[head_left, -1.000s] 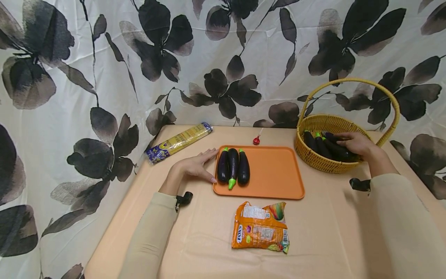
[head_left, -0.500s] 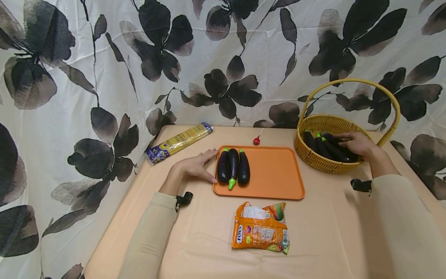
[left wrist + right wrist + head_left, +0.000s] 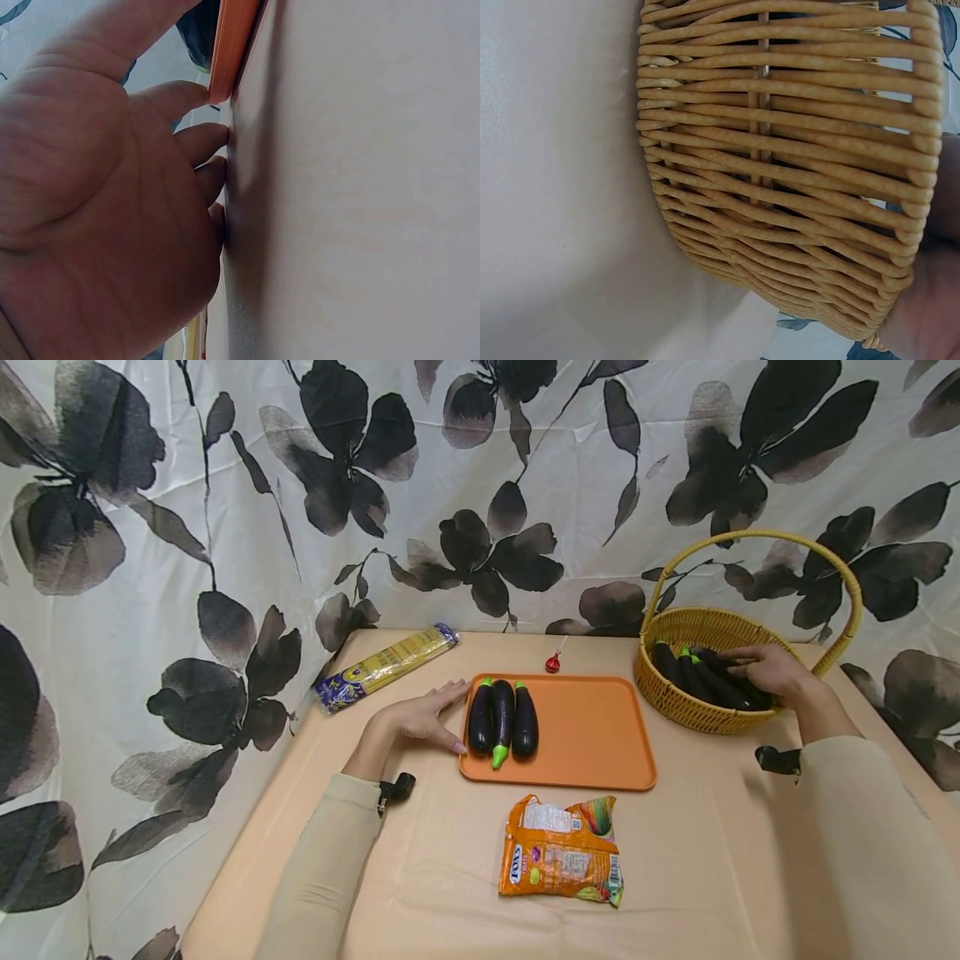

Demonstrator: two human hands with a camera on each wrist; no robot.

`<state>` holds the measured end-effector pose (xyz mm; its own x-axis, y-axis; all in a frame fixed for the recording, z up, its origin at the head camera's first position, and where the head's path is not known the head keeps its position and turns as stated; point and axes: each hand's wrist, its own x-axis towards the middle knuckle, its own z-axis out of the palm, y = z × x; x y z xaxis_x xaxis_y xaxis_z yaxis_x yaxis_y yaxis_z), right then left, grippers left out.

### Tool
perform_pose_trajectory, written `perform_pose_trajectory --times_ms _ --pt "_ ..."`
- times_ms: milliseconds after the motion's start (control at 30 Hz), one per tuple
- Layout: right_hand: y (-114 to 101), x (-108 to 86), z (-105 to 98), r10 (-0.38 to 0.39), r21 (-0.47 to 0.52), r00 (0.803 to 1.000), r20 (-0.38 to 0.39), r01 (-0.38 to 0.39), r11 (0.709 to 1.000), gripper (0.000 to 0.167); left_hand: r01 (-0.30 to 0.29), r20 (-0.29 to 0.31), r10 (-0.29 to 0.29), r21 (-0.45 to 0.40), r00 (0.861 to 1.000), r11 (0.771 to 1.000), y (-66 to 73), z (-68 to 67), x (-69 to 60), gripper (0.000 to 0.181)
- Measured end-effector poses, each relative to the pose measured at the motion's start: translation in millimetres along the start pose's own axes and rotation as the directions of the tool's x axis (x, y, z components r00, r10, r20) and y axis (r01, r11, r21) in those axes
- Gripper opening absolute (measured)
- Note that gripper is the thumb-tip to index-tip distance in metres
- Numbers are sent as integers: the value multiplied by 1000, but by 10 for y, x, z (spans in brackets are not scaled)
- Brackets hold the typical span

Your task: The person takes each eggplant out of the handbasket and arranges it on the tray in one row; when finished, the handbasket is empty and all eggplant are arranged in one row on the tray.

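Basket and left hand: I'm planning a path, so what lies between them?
In the head view, the orange tray lies between the basket and the left hand; three eggplants rest on the tray's end nearer that hand.

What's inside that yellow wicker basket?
Several dark eggplants lie in the basket, with some green showing. The right hand covers part of them, and whatever lies underneath is hidden, so the exact count is unclear.
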<state>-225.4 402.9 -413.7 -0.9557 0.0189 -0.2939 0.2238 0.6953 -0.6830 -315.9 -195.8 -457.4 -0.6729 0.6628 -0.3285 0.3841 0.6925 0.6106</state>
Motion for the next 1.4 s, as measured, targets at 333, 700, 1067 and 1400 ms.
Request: perform_pose_trajectory --times_ms 333,700,1067,1400 --pt "11 -17 20 -32 -58 999 -36 30 998 48 -1 2 1 -6 1000 1000 22 -9 -18 131" --pt "-13 -55 33 -11 -54 999 -32 10 999 49 1 7 -1 -3 1000 1000 45 -11 -41 130" --pt "-27 -77 62 -2 30 995 -97 5 1000 50 3 9 -3 -4 1000 1000 40 -12 -43 130" --pt "-134 -114 103 -55 54 977 -205 68 996 56 -1 9 1 5 1000 1000 28 -16 -47 129"
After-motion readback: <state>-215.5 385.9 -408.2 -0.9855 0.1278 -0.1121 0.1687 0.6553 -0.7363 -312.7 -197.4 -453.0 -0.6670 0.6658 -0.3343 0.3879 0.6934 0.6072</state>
